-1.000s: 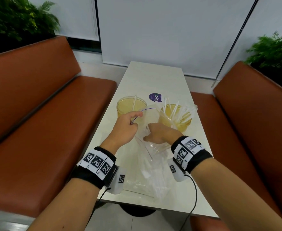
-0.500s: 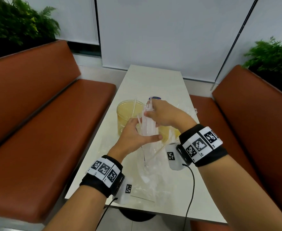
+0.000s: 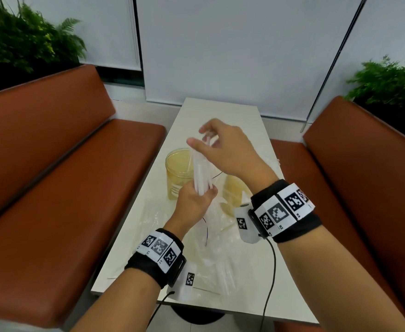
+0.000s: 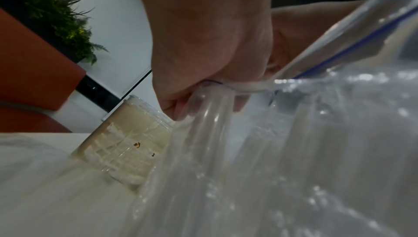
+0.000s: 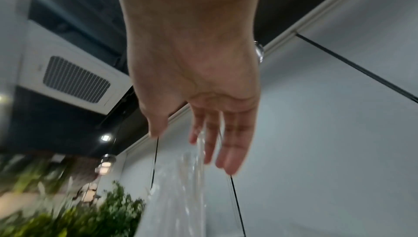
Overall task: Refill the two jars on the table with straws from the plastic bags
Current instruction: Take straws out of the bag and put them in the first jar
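A bundle of clear wrapped straws (image 3: 202, 171) stands upright over the table (image 3: 220, 111). My right hand (image 3: 220, 149) is raised and holds its top between thumb and fingers; the right wrist view shows blurred straws (image 5: 199, 144) running along the fingers. My left hand (image 3: 195, 200) grips the mouth of the plastic bag (image 3: 211, 226) around the straws' lower ends, as the left wrist view shows (image 4: 203, 62). The left jar (image 3: 178, 168), yellowish, holds one straw. The right jar (image 3: 235, 188) is mostly hidden behind my right wrist.
More clear plastic with wrapped straws (image 3: 223, 276) lies near the table's front edge. Brown benches run along the left (image 3: 53, 188) and right (image 3: 364, 188) sides. Potted plants (image 3: 17, 39) stand behind them.
My right hand came out of the bag with a bundle of straws and has lifted it higher. My left hand moved from the bag's rim to a grip round the mouth.
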A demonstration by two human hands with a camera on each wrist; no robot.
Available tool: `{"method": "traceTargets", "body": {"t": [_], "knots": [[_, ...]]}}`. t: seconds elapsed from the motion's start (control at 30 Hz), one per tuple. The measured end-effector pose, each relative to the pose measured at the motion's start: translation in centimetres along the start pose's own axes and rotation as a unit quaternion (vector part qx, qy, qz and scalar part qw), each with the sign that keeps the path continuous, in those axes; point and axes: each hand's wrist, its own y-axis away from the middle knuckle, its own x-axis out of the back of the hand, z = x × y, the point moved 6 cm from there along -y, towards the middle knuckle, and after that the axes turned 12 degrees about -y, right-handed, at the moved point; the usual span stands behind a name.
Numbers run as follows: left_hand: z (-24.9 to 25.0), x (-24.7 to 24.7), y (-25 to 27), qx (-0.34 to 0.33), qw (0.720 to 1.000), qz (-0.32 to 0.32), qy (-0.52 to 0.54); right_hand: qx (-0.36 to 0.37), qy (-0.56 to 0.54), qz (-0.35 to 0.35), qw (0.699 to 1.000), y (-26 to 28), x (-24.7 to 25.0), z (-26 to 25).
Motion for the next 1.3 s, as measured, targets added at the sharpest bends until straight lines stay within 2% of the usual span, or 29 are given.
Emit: {"method": "traceTargets", "body": {"t": [0.07,0.23,0.3,0.37,0.47,0.53,0.6,0.63,0.7,0.77,0.93,1.03,1.2,1.3], "knots": [[0.4,-0.2,0.0,-0.021,1.0,0.001,-0.021,0.053,-0.051,0.025,0.997,-0.6,-0.5,-0.6],[0.7,0.1,-0.1,-0.055,0.998,-0.015,-0.01,0.072,0.042,-0.08,0.993,-0.1,-5.3,2.0],[0.4,0.0,0.0,-0.05,0.998,-0.03,-0.011,0.069,0.033,-0.105,0.991,0.3,-6.1,3.1],[0.2,0.1,0.1,-0.047,0.998,-0.028,0.011,0.044,-0.059,-0.11,0.991,0.5,-5.3,2.9],[0.1,0.4,-0.2,-0.029,0.999,-0.032,0.024,-0.044,-0.211,-0.04,0.976,0.7,-3.5,3.3],[0.6,0.4,-0.2,-0.036,0.998,-0.041,0.029,-0.104,-0.176,-0.069,0.976,1.1,-3.7,4.1],[1.2,0.4,-0.1,-0.07,0.996,-0.038,0.032,-0.12,-0.102,-0.148,0.976,1.9,-5.1,4.8],[1.4,0.4,-0.1,-0.083,0.996,-0.029,0.02,-0.113,-0.08,-0.163,0.977,2.4,-5.7,4.8],[1.2,0.6,-0.1,-0.084,0.996,-0.013,-0.001,-0.085,-0.091,-0.14,0.982,2.8,-6.6,4.5],[0.7,0.7,-0.2,-0.064,0.998,-0.023,0.0,-0.08,-0.118,-0.099,0.985,2.9,-7.2,4.7],[-0.1,1.0,0.1,-0.039,0.998,-0.043,-0.01,-0.08,-0.223,0.016,0.971,1.5,-6.5,4.5],[-0.5,1.3,0.0,-0.024,0.999,-0.03,-0.036,-0.053,-0.266,0.077,0.959,0.0,-4.2,2.6],[-0.2,1.5,-0.1,-0.035,0.996,-0.018,-0.081,0.001,-0.324,0.133,0.937,-2.8,0.5,-0.5],[-0.3,1.8,-0.2,-0.045,0.994,-0.014,-0.095,0.034,-0.381,0.192,0.904,-4.4,4.9,-1.0]]}}
